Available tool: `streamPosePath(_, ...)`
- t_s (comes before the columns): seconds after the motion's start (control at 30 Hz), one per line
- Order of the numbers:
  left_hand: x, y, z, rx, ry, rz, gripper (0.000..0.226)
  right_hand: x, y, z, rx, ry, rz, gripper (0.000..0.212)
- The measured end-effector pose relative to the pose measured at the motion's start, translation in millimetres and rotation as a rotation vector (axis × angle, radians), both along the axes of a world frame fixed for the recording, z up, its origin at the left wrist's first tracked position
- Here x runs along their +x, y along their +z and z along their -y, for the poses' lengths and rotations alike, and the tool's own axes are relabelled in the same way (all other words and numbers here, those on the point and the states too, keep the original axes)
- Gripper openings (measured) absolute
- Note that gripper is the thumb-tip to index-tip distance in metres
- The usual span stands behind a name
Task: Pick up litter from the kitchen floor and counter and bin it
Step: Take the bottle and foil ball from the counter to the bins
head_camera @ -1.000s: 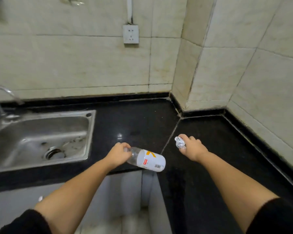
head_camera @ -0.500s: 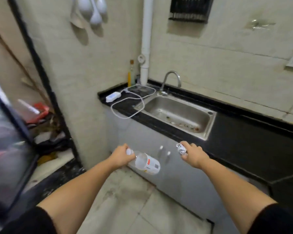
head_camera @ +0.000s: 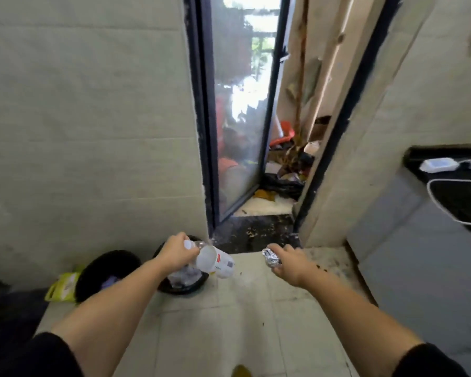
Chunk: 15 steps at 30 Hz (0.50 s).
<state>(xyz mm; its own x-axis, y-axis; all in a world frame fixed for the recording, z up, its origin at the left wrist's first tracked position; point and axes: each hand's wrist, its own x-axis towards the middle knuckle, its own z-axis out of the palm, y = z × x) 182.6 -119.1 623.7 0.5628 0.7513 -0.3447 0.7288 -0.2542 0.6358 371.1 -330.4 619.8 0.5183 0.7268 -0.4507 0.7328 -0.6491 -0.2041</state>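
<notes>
My left hand (head_camera: 176, 251) grips the neck of a clear plastic bottle (head_camera: 215, 261) with a white label, held on its side just above a round black bin (head_camera: 185, 287) on the floor by the wall. Clear crumpled plastic lies inside that bin. My right hand (head_camera: 288, 263) is closed around a small ball of silver foil (head_camera: 271, 258), held over the pale floor tiles to the right of the bin. A second black bin (head_camera: 106, 268) stands to the left, against the wall.
A yellow-green bag (head_camera: 61, 287) lies beside the left bin. A glass door (head_camera: 237, 118) stands ajar ahead, with clutter beyond the dark threshold (head_camera: 256, 235). The black counter (head_camera: 457, 186) with a white cable and adapter is at right. A yellow scrap (head_camera: 241, 371) lies on the tiles below.
The view has swung left from the counter and sink to the doorway and the bins. Both hands kept their hold, and the bottle now hangs over the right bin.
</notes>
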Motion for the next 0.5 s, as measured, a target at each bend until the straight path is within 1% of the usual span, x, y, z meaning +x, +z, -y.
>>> streamPosePath(0.1, -42.2, -15.1, -27.9, -0.029, 0.155, -0.020, 0.022, -8.1, -17.7, -57.6, -0.022, 0.094, -0.038, 0.058)
streamPosePath(0.2, -76.0, -28.0, -52.9, -0.066, 0.320, -0.012, 0.025, -11.5, -38.3, -108.6, -0.001, 0.137, -0.065, 0.060)
streamPosePath(0.27, -95.3, -36.3, -65.5, -0.059, 0.404, -0.039, 0.023, -17.4, -55.7, -137.1, -0.018, 0.166, -0.083, 0.060)
streamPosePath(0.37, -122.2, -54.5, -80.3, -0.102, 0.495, -0.062, 0.020, -34.5, -84.4, -169.6, -0.069, 0.204, -0.149, 0.065)
streamPosePath(0.5, -150.5, -94.1, -111.3, -0.181, 0.536, -0.120, 0.031, -59.9, -116.4, -216.7, -0.148, 0.269, -0.208, 0.068)
